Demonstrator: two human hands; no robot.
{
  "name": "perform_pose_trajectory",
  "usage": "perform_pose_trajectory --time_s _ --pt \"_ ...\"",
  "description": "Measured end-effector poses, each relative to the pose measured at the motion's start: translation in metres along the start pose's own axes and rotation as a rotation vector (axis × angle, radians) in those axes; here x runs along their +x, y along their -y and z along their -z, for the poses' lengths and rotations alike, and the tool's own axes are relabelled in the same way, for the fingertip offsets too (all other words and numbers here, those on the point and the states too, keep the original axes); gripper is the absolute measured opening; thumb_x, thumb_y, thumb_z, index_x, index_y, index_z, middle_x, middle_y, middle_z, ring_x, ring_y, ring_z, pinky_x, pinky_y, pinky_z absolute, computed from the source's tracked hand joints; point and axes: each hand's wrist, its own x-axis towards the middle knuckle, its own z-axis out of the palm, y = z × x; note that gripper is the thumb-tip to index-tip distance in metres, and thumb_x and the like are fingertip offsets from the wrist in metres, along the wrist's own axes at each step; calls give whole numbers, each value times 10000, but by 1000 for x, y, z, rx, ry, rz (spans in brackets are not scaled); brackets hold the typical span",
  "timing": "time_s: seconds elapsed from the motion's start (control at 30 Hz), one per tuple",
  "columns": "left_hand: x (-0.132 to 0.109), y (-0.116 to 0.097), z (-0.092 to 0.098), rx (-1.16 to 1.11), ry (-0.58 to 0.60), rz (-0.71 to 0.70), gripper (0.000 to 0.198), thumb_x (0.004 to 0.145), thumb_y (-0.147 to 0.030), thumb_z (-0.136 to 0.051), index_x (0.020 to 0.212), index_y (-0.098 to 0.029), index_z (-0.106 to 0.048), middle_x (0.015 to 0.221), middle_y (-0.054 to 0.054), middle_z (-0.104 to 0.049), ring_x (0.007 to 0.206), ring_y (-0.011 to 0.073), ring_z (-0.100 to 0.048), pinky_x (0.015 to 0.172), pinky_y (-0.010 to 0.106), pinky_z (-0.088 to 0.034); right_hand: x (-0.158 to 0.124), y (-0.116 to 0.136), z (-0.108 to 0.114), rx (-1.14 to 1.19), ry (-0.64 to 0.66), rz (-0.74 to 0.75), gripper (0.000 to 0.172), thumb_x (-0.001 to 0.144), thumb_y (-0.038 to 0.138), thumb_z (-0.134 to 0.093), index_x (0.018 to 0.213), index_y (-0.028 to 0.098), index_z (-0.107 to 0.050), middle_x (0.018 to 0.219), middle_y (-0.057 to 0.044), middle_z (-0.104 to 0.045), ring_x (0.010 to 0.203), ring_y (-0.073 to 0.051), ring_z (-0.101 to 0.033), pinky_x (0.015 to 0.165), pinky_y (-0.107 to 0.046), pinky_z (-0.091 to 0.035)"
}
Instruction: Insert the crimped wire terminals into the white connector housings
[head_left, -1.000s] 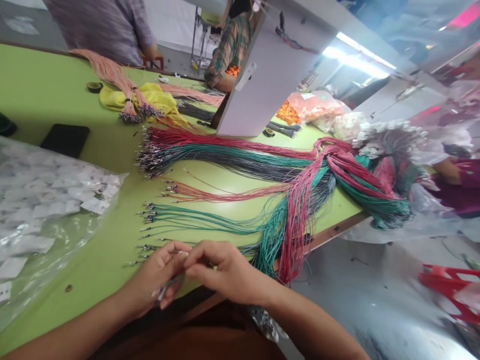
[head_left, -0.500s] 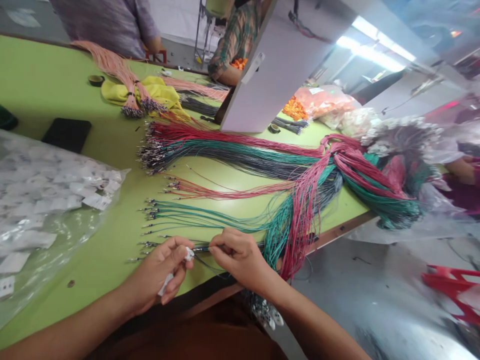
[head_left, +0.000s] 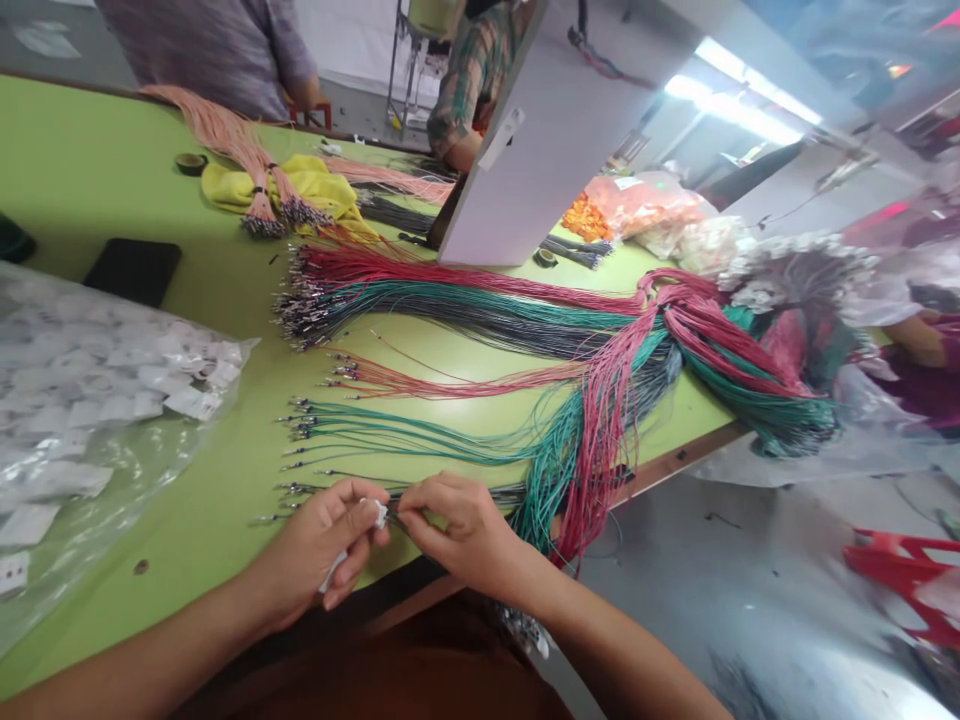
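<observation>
My left hand [head_left: 322, 545] is closed around a small white connector [head_left: 379, 513] at the near edge of the green table [head_left: 97, 170]. My right hand [head_left: 457, 525] pinches the end of a thin dark wire [head_left: 401, 492] and holds it against that connector. Both hands almost touch. Just beyond them lie rows of green wires [head_left: 390, 435], pink wires [head_left: 450, 385] and a thick bundle of red, green and grey wires [head_left: 465, 300], all with metal terminals pointing left.
A clear bag of white connectors [head_left: 90, 400] lies at the left. A black phone [head_left: 133, 270] and a yellow cloth [head_left: 315, 190] with pink wire bundles lie further back. A white panel [head_left: 540, 150] stands mid-table. Other people sit at the far side and at the right.
My hands came apart slightly with the wire end stretched between them, then closed together again at the connector. The view shifted a little.
</observation>
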Motion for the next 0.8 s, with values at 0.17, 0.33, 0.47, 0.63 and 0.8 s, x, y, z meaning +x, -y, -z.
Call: perform_pose_trajectory --time_s 0.17,0.33,0.47,0.63,0.8 --pt "0 -2 0 -5 -17 14 381 749 -490 -672 886 -164 -530 663 -44 -608 271 -13 -308 256 111 -245 -3 0 -11 44 27 -34 139 844 149 -532 788 182 -654 687 -16 -692 616 -113 -610 615 -207 -461" --pt "-1 -1 0 -18 -8 11 374 763 -488 -665 894 -166 -525 668 -44 -607 270 -16 -301 257 111 -250 1 2 -3 108 113 -74 140 855 154 -533 812 163 -666 688 -9 -687 604 -102 -608 588 -189 -454" --pt "-1 -1 -1 -62 -3 5 328 799 -462 -640 916 -183 -514 683 -55 -592 279 -18 -291 261 105 -256 29 -25 33 -77 119 -149 209 917 233 -493 811 157 -657 708 -2 -679 630 -104 -610 590 -190 -459" --pt "1 -1 -3 -84 -10 1 352 776 -477 -659 919 -190 -512 685 -55 -583 285 -12 -292 252 109 -260 70 -81 71 -646 -27 -217 160 841 114 -524 754 138 -656 794 -81 -657 763 -177 -566 708 -285 -409" --pt "1 0 -3 -93 -5 8 359 770 -480 -664 920 -191 -512 691 -52 -584 294 -10 -300 251 108 -263 75 -100 71 -708 58 -126 184 804 89 -528 650 152 -608 744 -93 -639 770 -202 -535 750 -331 -351"
